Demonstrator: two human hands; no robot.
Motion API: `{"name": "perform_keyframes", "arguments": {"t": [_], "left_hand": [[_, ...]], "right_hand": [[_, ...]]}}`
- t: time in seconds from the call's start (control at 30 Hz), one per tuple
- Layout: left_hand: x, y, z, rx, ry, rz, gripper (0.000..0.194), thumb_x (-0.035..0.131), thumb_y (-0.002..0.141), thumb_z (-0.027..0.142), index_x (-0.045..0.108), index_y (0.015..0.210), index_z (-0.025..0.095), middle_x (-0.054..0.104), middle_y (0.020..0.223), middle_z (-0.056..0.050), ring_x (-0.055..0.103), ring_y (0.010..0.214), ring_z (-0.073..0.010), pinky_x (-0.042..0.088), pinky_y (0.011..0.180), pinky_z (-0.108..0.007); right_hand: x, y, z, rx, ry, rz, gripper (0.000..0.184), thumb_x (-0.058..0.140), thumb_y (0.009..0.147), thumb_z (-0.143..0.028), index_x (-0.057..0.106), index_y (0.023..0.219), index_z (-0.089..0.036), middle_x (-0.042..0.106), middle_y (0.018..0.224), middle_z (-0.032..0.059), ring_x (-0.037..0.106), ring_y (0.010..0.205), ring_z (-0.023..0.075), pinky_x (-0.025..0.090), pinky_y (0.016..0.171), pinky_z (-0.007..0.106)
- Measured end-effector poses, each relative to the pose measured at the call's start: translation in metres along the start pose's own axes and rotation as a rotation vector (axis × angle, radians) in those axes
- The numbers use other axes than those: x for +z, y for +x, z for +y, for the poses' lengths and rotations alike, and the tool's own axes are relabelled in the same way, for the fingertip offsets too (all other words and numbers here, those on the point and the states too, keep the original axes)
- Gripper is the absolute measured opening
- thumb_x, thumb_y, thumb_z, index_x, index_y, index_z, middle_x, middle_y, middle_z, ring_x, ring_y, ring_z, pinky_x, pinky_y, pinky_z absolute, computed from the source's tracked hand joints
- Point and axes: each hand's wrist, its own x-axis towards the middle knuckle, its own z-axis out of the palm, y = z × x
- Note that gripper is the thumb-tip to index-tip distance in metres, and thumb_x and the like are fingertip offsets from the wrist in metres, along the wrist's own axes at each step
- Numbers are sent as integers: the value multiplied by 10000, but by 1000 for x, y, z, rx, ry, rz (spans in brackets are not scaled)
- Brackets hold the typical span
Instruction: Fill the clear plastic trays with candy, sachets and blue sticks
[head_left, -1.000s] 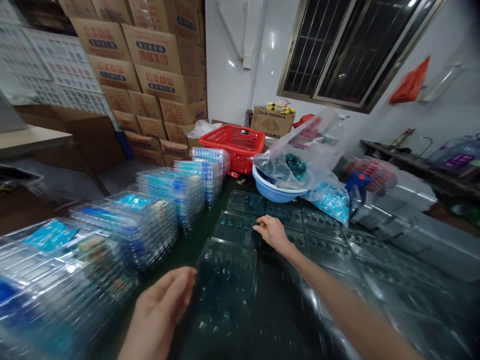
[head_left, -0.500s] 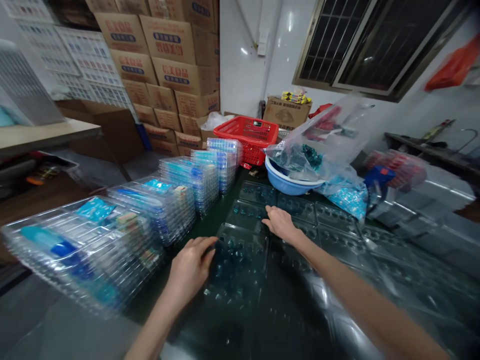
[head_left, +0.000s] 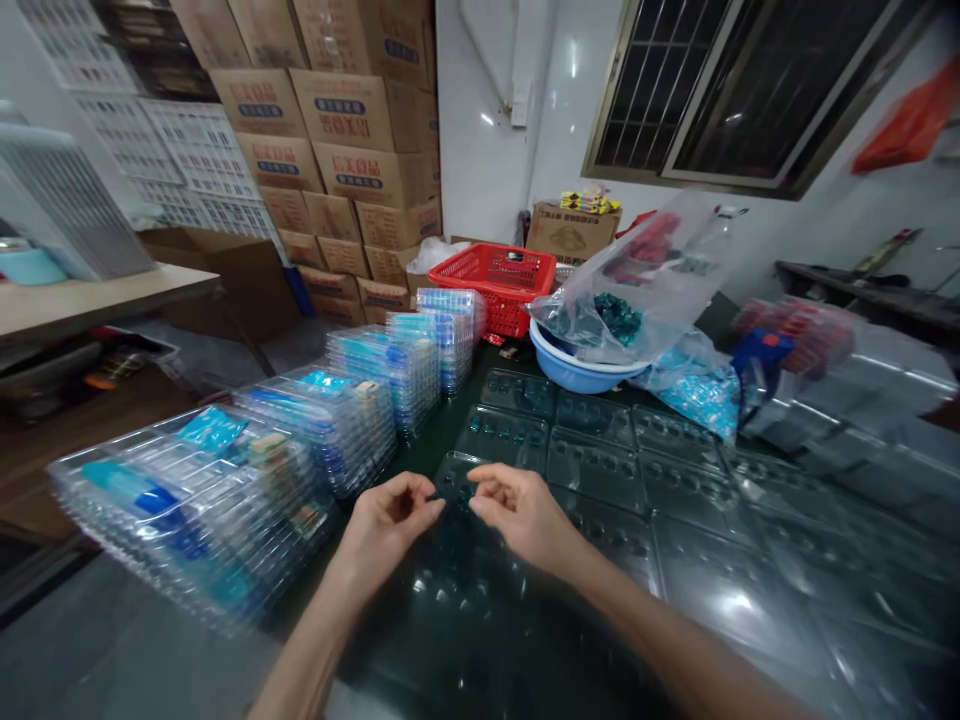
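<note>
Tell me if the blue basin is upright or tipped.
Upright: the blue basin sits rim-up, a clear plastic bag resting in it.

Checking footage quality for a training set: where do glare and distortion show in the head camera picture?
Head view: glare sits on the clear plastic trays at lower right; the stacked blister trays at left look soft and bowed; the window frame leans.

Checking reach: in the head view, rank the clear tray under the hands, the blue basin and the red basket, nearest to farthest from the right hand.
From the right hand:
1. Clear tray, beneath it
2. Blue basin, farther ahead
3. Red basket, behind the basin
</note>
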Motion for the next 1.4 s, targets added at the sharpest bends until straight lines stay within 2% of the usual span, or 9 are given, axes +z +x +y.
{"name": "perform_keyframes", "arguments": {"t": [0.13,0.37,0.5,0.73,0.83,0.97,1.07,1.17,1.4], "left_hand": [[7,-14,14,-120,-598,-139,145,605,726,280,540,788,166,507,621,21,436,547,-89,316,470,-197],[32,-22,27,-188,-849,26,114,616,726,244,574,780,153,540,641,9,422,503,-62,308,471,-194],[37,-26,33,-217,-1069,-45,90,561,770,233,545,725,156,516,652,21,376,480,-44,309,497,-203],[40,-22,42,-243,-1036,-9,122,567,765,235,508,696,153,555,830,-1,362,495,-33,310,504,-200],[49,-20,52,-218,-893,62,159,573,759,289,496,700,162,513,703,22,326,487,-45,266,455,-190],[62,-12,61,-177,-587,189,201,559,760,347,482,692,175,391,571,55,322,510,-63,265,460,-184],[69,-1,57,-176,-519,109,235,547,763,374,463,677,172,387,562,58,327,507,-61,265,458,-181],[75,11,49,-238,-588,-10,279,534,761,405,447,651,164,395,524,62,295,447,-50,220,412,-186],[80,32,58,-285,-717,-143,237,562,741,390,525,757,157,518,581,13,420,488,-83,292,414,-189]], "right_hand": [[12,-6,-11,33,257,-90,251,575,766,-248,592,998,-154,579,680,-3,504,559,89,413,528,217],[16,-15,-14,121,414,95,169,609,748,-303,593,785,-139,545,539,-29,470,428,75,372,432,201],[24,-18,-9,152,538,119,198,610,754,-309,540,672,-142,466,445,-62,366,360,42,281,398,188],[20,-19,-5,223,857,87,183,599,762,-299,506,690,-159,411,427,-75,319,361,48,236,390,198],[11,-20,-3,319,945,22,282,604,748,-344,418,615,-179,361,422,-87,268,350,45,201,359,188],[-4,-22,0,278,613,137,283,546,783,-376,457,611,-169,394,458,-69,319,380,52,263,384,192],[-17,-23,0,130,226,273,94,580,752,-257,579,784,-168,521,631,-26,467,544,82,367,510,209],[-27,-23,1,1,-28,266,93,583,710,-143,618,786,-183,535,727,-11,497,647,101,386,578,218],[-62,-9,13,-66,-259,250,53,586,715,-184,605,764,-188,548,688,-16,503,601,106,396,542,213]]}}
